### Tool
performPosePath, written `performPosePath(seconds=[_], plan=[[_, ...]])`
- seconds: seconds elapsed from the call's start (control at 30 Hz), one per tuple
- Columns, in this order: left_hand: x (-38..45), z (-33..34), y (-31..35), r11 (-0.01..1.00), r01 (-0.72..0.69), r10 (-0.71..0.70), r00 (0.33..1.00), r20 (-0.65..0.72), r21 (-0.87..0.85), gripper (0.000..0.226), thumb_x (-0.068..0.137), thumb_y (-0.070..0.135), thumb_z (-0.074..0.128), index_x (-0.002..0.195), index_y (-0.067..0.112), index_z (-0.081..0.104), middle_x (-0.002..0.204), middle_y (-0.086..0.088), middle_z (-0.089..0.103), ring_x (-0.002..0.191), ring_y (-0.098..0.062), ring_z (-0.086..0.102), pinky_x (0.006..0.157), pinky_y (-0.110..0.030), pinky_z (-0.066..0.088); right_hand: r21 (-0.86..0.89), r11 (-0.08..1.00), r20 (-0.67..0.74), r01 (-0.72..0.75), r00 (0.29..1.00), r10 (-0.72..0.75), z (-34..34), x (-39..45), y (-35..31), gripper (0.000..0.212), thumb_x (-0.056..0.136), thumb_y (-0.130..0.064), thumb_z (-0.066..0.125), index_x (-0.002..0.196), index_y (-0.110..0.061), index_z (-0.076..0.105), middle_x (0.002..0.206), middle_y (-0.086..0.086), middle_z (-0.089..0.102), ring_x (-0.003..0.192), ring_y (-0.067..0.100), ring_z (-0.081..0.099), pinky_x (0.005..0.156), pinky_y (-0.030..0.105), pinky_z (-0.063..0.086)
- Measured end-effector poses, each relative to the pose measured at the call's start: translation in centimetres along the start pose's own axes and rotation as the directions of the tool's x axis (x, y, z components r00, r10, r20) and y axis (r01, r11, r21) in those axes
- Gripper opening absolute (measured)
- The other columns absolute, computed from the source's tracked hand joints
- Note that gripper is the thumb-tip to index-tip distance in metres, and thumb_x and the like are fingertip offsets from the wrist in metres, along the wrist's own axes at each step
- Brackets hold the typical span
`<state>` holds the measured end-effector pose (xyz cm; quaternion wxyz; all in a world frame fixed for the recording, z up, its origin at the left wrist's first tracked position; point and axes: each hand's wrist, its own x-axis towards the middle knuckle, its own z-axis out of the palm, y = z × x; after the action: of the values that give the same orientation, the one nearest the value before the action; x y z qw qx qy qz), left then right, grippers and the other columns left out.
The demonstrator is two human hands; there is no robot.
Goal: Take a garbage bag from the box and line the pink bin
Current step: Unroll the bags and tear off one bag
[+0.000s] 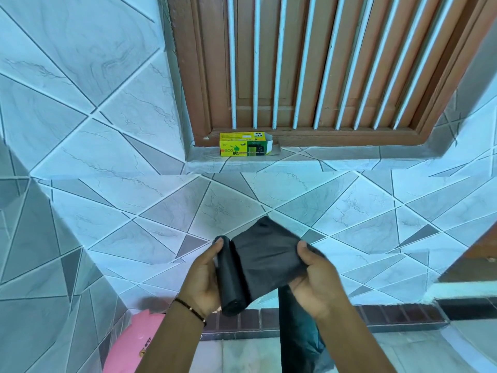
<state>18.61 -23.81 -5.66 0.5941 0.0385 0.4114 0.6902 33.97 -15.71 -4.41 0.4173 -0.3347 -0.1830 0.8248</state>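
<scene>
My left hand (pixel 203 278) grips a black roll of garbage bags (pixel 228 281) at chest height in front of the tiled wall. My right hand (pixel 314 281) pinches the unrolled black bag sheet (pixel 266 259), stretched between both hands, with its loose end (pixel 298 335) hanging down under my right forearm. The yellow and green bag box (pixel 246 144) lies on the window ledge above, its right end flap open. Part of the pink bin (pixel 134 343) shows at the bottom left, beside my left forearm.
A brown wooden window with white bars (pixel 317 65) sits above the ledge (pixel 322 154). Grey-blue tiled walls surround it, with a corner jutting out at left (pixel 40 238). A dark brick strip (pixel 390 316) runs along the floor; a brown door edge (pixel 481 254) is at right.
</scene>
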Motion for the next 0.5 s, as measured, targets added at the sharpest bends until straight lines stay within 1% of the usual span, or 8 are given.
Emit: performPosePath(seconds=[0.07,0.13,0.2,0.23,0.3,0.37,0.43,0.5], plan=[[-0.1,-0.1,0.2,1.000,-0.012,0.012,1.000,0.005,-0.025,0.038,0.089,0.033,0.050,0.068,0.014,0.075,0.072,-0.008,0.075,0.062,-0.021,0.071,0.057,-0.030,0.058,0.085,0.996,0.049,0.037,0.998,-0.041,-0.7,0.2,-1.1,0.021,0.090,-0.019,0.055,0.094,-0.003,0.067,0.088,0.010,0.075,0.075,0.017,0.073,0.067,0.032,0.060],[0.0,-0.1,0.1,0.999,-0.040,0.041,0.999,0.034,-0.028,0.053,0.092,0.029,0.046,0.046,0.017,0.070,0.057,-0.002,0.071,0.051,-0.016,0.068,0.051,-0.024,0.056,0.089,0.996,0.162,0.032,0.986,-0.046,-1.1,-0.1,-0.6,0.040,0.077,-0.032,0.069,0.107,-0.005,0.067,0.109,0.011,0.072,0.099,0.021,0.069,0.086,0.038,0.055],[-0.2,0.5,-0.1,0.999,-0.038,0.039,0.998,0.057,-0.009,0.054,0.092,0.027,0.045,0.044,0.017,0.068,0.056,-0.001,0.070,0.051,-0.016,0.067,0.052,-0.023,0.055,0.001,0.999,0.262,-0.035,0.965,0.033,-1.3,-0.4,1.4,0.072,0.057,-0.043,0.084,0.117,-0.009,0.064,0.121,0.011,0.066,0.113,0.025,0.062,0.096,0.043,0.048],[0.1,0.5,-0.2,0.999,-0.041,0.041,0.998,0.053,0.011,0.051,0.091,0.028,0.047,0.048,0.017,0.070,0.059,-0.002,0.071,0.053,-0.017,0.068,0.053,-0.024,0.055,-0.041,0.997,0.282,-0.060,0.957,0.069,-1.4,-0.6,2.3,0.079,0.050,-0.046,0.087,0.117,-0.011,0.065,0.122,0.011,0.066,0.113,0.026,0.061,0.095,0.041,0.050],[0.2,0.7,-0.4,0.998,-0.003,0.001,0.999,0.039,0.068,0.038,0.088,0.031,0.051,0.063,0.014,0.075,0.070,-0.009,0.074,0.060,-0.023,0.070,0.057,-0.027,0.057,-0.124,0.991,0.263,-0.059,0.961,0.090,-1.2,-1.0,3.5,0.072,0.049,-0.045,0.088,0.109,-0.010,0.069,0.118,0.012,0.068,0.107,0.024,0.064,0.089,0.034,0.053],[0.2,0.9,-0.6,0.995,0.025,-0.027,0.999,0.021,0.098,0.033,0.087,0.033,0.054,0.080,0.009,0.076,0.083,-0.014,0.075,0.070,-0.026,0.072,0.062,-0.030,0.058,-0.184,0.983,0.200,-0.010,0.979,0.048,-0.8,-1.1,3.5,0.049,0.067,-0.033,0.078,0.106,-0.004,0.069,0.112,0.012,0.071,0.102,0.022,0.066,0.094,0.034,0.050],[0.2,0.9,-0.9,0.994,0.043,-0.045,0.999,0.014,0.102,0.035,0.087,0.033,0.053,0.079,0.009,0.077,0.084,-0.013,0.075,0.071,-0.026,0.072,0.065,-0.031,0.057,-0.214,0.977,0.103,0.013,0.995,0.010,-0.6,-0.9,3.2,0.027,0.086,-0.019,0.060,0.104,-0.002,0.068,0.101,0.009,0.074,0.092,0.018,0.070,0.090,0.031,0.053],[0.1,0.7,-1.1,0.996,0.059,-0.061,0.998,0.027,0.066,0.037,0.087,0.033,0.051,0.070,0.011,0.076,0.075,-0.011,0.075,0.065,-0.025,0.071,0.068,-0.033,0.052,-0.168,0.986,0.043,-0.006,0.999,0.013,-0.4,-0.8,2.7,0.021,0.092,-0.014,0.051,0.099,-0.002,0.067,0.088,0.005,0.076,0.077,0.013,0.072,0.074,0.024,0.058]])
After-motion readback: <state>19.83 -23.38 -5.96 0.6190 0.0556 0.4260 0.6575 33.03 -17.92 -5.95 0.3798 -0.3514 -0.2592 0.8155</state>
